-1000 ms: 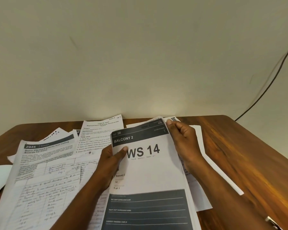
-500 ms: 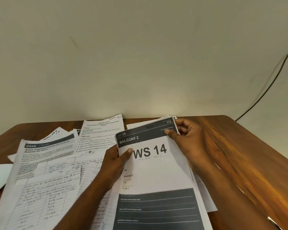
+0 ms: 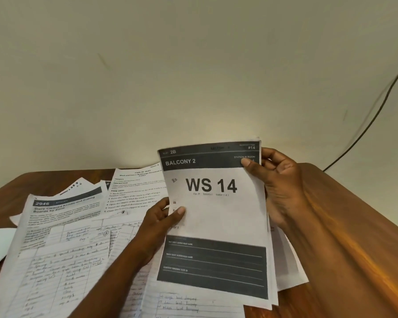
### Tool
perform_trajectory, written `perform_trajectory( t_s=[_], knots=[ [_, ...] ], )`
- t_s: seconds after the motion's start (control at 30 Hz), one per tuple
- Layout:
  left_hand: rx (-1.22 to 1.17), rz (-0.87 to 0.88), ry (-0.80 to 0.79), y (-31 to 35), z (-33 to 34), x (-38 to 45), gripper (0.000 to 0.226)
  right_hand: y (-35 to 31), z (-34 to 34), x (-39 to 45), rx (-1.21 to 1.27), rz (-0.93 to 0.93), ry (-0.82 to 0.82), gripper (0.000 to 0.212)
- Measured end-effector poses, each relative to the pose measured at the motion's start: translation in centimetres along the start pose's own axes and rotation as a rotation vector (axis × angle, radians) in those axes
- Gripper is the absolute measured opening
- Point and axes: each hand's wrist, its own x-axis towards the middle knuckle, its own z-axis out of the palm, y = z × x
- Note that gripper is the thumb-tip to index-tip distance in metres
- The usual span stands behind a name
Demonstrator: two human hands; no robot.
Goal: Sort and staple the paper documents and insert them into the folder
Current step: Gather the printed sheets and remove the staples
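Paper lay scattered over the left half of the table (image 3: 354, 226), and sorting was plainly not finished. Both hands held one bundle (image 3: 216, 216), topped by a sheet printed "WS 14", tilted up off the table towards the person's face, presumably so the heading could be read and the edges checked.

The left hand (image 3: 161, 223) gripped the bundle's left edge about halfway down, thumb pressed on the front and fingers curled behind. The right hand (image 3: 278, 187) pinched the upper right corner, thumb on the dark header band, fingers wrapped round the back. That two-point hold kept the pages flat and square; I judged it a hold for aligning or for leafing through the corner.

More sheets fanned out behind the bundle at its right and lower edges. How many pages the hands held could not be told from where I stood, as the edges were blurred.

The loose sheets (image 3: 62, 237) overlapped one another to the left: a printed page headed "2946", handwritten lined pages, and an instruction sheet (image 3: 136, 191) further back. They appeared unsorted and awaiting collection.

No stapler and no folder were visible. A cable (image 3: 363, 131) ran down the wall at right.

Stage, in my judgement: early, gathering and ordering pages, with stapling and filing not yet done.
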Motion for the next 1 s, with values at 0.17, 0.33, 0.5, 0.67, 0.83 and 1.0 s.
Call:
perform_trajectory(
  t_s=[0.17,0.33,0.5,0.67,0.83,1.0],
  knots=[
    [0.004,0.042,0.028,0.4,1.1,-0.3,0.027,-0.4,0.2,0.0,0.004,-0.027,0.02,0.038],
    [-0.033,0.108,0.177,1.7,1.7,0.0,0.02,-0.1,-0.1,0.0,-0.243,-0.045,-0.007,0.023],
    [-0.135,0.094,0.231,2.5,1.2,0.2,0.024,2.3,-0.6,0.3,-0.46,0.094,-0.09,0.016],
    [-0.174,0.093,0.267,3.6,1.2,0.5,0.032,3.1,0.4,-0.2,-0.507,0.07,-0.095,0.021],
    [-0.078,0.137,0.233,4.9,1.4,0.7,0.032,2.4,0.7,-0.2,-0.436,-0.018,0.036,0.02],
    [0.051,0.176,0.179,5.3,2.0,0.2,0.027,1.7,0.5,-0.2,-0.3,-0.031,0.106,0.017]
  ],
)
